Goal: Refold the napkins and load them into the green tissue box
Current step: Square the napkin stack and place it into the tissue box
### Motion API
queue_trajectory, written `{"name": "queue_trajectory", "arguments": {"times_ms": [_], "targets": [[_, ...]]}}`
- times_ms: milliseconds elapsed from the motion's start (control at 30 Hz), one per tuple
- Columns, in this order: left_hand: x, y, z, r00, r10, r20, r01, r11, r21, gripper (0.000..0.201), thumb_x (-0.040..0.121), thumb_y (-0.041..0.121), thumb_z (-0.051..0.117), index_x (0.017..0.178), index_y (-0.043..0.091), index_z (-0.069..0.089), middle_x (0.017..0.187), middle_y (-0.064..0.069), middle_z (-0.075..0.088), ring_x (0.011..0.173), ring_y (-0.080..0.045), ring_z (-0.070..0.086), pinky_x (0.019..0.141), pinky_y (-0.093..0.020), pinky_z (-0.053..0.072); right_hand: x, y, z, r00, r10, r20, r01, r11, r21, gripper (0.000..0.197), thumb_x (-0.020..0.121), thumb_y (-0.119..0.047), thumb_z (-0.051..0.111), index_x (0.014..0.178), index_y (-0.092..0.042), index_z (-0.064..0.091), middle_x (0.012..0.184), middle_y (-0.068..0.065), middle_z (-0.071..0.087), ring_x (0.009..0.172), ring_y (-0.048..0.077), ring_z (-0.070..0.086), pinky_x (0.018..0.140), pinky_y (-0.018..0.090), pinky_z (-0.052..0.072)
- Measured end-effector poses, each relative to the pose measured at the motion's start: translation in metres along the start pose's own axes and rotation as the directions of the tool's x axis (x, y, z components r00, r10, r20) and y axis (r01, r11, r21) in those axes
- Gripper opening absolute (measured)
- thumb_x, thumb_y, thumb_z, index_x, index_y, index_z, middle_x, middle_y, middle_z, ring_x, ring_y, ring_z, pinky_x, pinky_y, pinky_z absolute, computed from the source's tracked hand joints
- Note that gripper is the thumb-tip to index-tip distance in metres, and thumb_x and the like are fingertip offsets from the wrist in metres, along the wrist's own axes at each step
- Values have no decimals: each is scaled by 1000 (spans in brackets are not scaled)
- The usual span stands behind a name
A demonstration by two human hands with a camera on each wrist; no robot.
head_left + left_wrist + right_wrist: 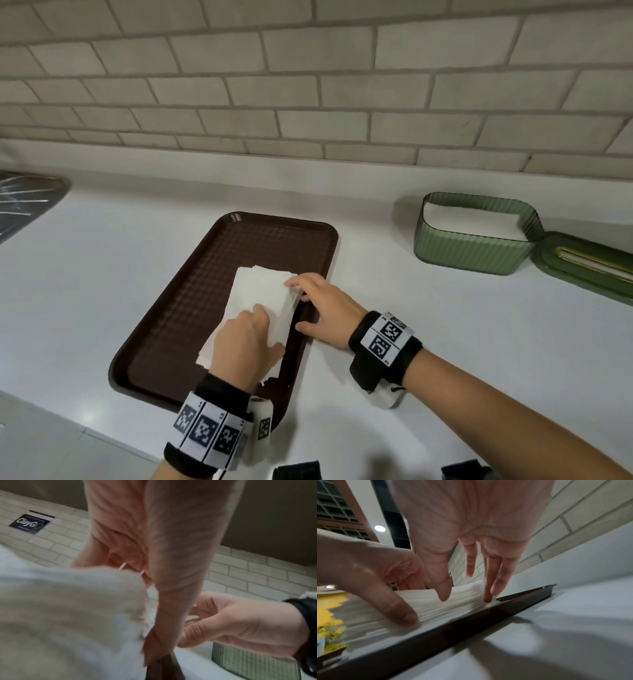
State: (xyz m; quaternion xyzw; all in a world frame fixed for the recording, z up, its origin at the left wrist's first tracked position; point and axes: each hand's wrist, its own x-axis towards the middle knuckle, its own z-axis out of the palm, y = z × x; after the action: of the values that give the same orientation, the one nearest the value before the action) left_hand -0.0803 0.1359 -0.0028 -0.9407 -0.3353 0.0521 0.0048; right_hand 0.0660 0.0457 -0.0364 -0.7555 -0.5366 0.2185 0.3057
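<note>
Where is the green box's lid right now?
In the head view, the green lid lies on the white counter at the far right, touching the right end of the open green tissue box.

Both forearms are bare, with no sleeves. Each wrist carries a black strap: the left wristband [210, 432] is ringed with white panels printed with black square codes, and a small white cylinder sits at its right side. The right wristband [385, 342] bears two such coded panels on top, with a black-and-white camera unit [378, 389] slung beneath it.
</note>
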Motion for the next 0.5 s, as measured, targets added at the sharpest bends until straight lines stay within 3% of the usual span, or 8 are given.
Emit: {"name": "queue_trajectory", "arguments": {"times_ms": [100,167,233,300,367,500], "targets": [[0,3,-2,1000,-6,12,6,1000,-12,26,89,37,55,89,16,39,74,5,43,68,-15,46,62,-21,34,-3,4,3,995,77,60,-76,997,-17,60,82,-25,71,131,-27,37,135,1,50,113,20,58,93,40,52],[2,0,-4,1000,-17,18,18,998,-56,22,89,33,54,87,14,42,67,5,38,63,-16,46,59,-21,34,-4,6,4,994,84,66,-83,996,-16,45,82,-26,70,118,-25,44,123,1,57,111,20,59,92,40,52],[4,-3,-7,1000,-14,21,16,993,-114,17,88,28,53,90,13,46,67,3,44,59,-15,48,54,-21,33,-5,7,5,997,61,51,-60,998,-30,31,82,-25,70,107,-22,52,115,-1,59,105,18,58,90,39,51],[3,-5,-8,1000,-5,25,9,989,-150,21,88,23,53,105,12,47,72,0,53,59,-17,52,55,-23,38,-6,7,5,998,40,43,-38,998,-45,23,82,-24,70,101,-20,58,110,-3,58,98,17,58,88,37,51],[1,-6,-6,1000,19,20,-16,987,-162,45,86,17,52,128,15,35,69,-1,55,52,-15,49,53,-24,43,-6,8,5,998,31,47,-29,999,-46,21,83,-24,70,101,-19,61,109,-4,58,96,15,57,87,34,51],[1,-6,-3,999,49,0,-48,988,-149,65,86,10,48,143,21,19,61,1,45,45,-11,40,45,-19,31,-6,11,7,998,19,59,-16,999,-44,20,83,-25,69,101,-19,63,111,-5,57,97,14,57,90,33,51]]}}
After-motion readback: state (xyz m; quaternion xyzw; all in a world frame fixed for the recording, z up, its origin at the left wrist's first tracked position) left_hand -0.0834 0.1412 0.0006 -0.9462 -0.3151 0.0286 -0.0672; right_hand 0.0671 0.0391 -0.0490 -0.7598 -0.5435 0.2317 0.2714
